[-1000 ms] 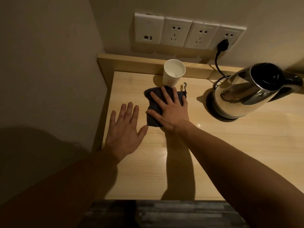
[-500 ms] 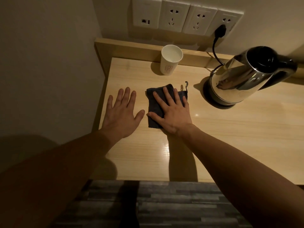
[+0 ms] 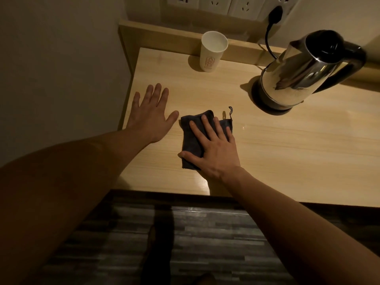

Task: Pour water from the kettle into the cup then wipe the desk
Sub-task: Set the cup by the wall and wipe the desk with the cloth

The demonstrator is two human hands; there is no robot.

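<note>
Now | cloth (image 3: 192, 140) flat under right hand (image 3: 213, 153) | desk (image 3: 287, 145)

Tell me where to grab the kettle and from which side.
Grip the kettle by its black handle, coming from the right. The handle arcs off the body's right side, away from the cup, while the steel body offers no hold.

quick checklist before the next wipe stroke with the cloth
1. Right hand flat on the dark cloth: ok.
2. Left hand flat on the desk, beside the cloth, not on it: ok.
3. Cup upright at the back edge, apart from the cloth: ok.
4. Kettle seated on its base, off to the right: ok.
5. Cord plugged in behind, clear of the cloth: ok.
6. Wet spots left on the desk: cannot tell.
</note>
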